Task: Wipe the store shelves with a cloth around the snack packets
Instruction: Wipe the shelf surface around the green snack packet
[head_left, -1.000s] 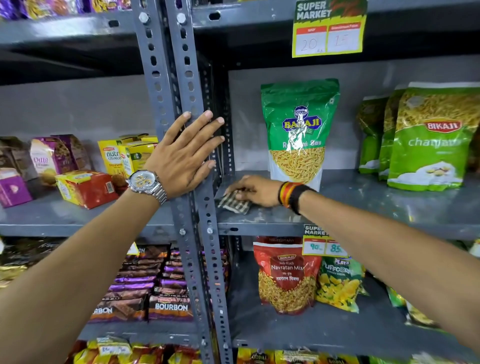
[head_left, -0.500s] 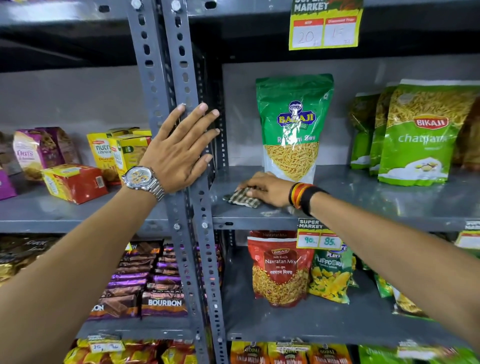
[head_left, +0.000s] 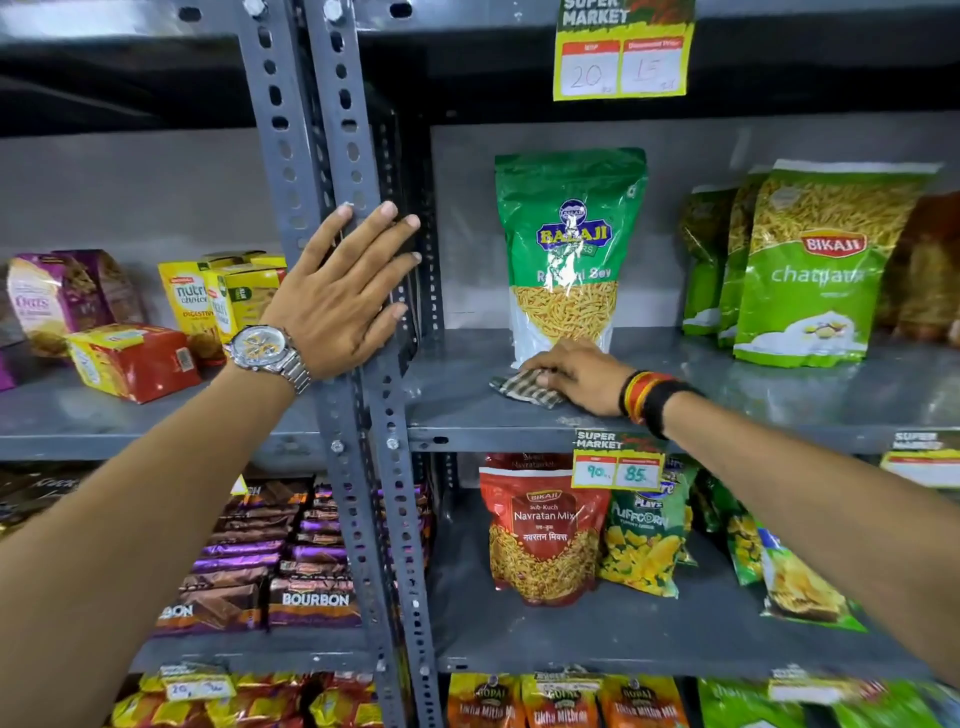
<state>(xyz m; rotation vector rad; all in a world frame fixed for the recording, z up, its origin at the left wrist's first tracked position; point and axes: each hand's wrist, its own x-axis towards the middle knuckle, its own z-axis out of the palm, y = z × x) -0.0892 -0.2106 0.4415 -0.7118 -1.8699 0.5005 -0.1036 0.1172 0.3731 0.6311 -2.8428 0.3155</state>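
My right hand (head_left: 574, 376) presses a small checked cloth (head_left: 522, 388) flat on the grey metal shelf (head_left: 753, 395), right in front of the base of a tall green Balaji sev packet (head_left: 569, 249). The cloth sticks out to the left of my fingers. My left hand (head_left: 343, 291) lies flat with fingers spread against the perforated grey upright post (head_left: 358, 156) between the two shelf bays; a metal watch is on that wrist.
Green Bikaji packets (head_left: 810, 270) stand to the right on the same shelf. Biscuit boxes (head_left: 135, 358) sit on the left bay. Below are a red Navratan Mix packet (head_left: 543, 530), a puffcorn packet (head_left: 644, 540) and Bourbon packs (head_left: 311, 597). Price tags (head_left: 615, 467) hang on the shelf edges.
My right hand has slid the cloth to the right along the shelf, from near the upright post to just under the Balaji packet. My left hand stays on the post.
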